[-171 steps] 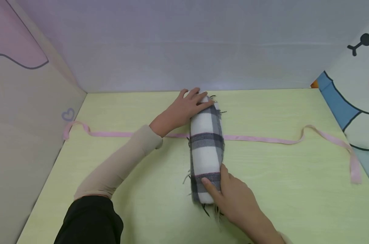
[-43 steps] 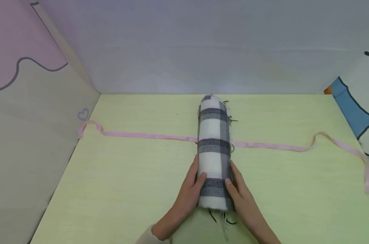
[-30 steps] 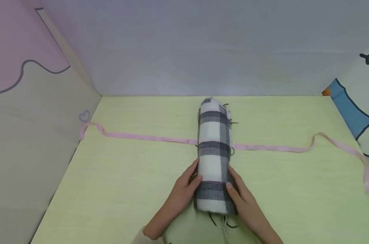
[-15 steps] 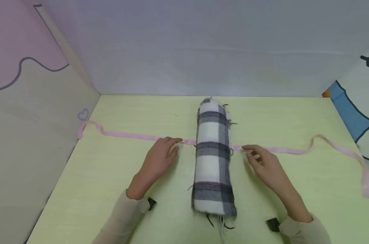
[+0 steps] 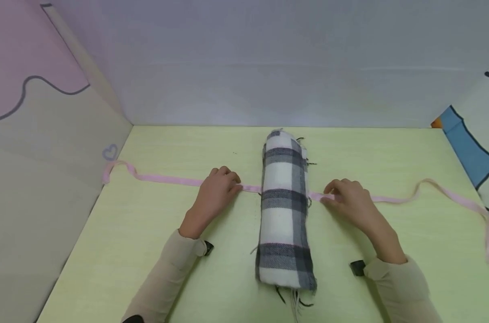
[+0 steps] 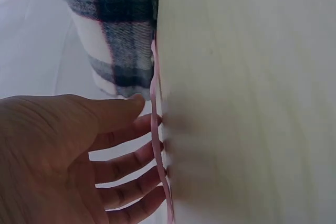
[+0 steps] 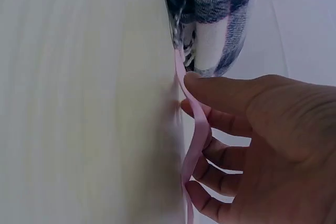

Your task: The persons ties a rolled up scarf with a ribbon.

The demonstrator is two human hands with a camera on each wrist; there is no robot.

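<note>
Seeing on my head feed the rolled plaid scarf [image 5: 285, 211] lying lengthwise mid-table [image 5: 155, 251], with the pink ribbon [image 5: 167, 180] running under it crosswise. Left hand [image 5: 217, 193] sits on the ribbon just left of the roll, fingers curled onto it. Right hand [image 5: 351, 202] mirrors it just right of the roll, fingertips pinching the strip.

Left wrist: left hand [image 6: 63, 156] has fingers [image 6: 139, 157] only loosely bent, tips touching the ribbon [image 6: 156, 129] against the table [image 6: 247, 98]; scarf [image 6: 113, 30] end just beyond (not a firm grasp that I can confirm).

Right wrist: right hand [image 7: 262, 140] has the ribbon [image 7: 195, 129] lifted off the table [image 7: 84, 98], thumb over it and fingers [image 7: 220, 121] behind; scarf [image 7: 215, 19] close above.
</note>
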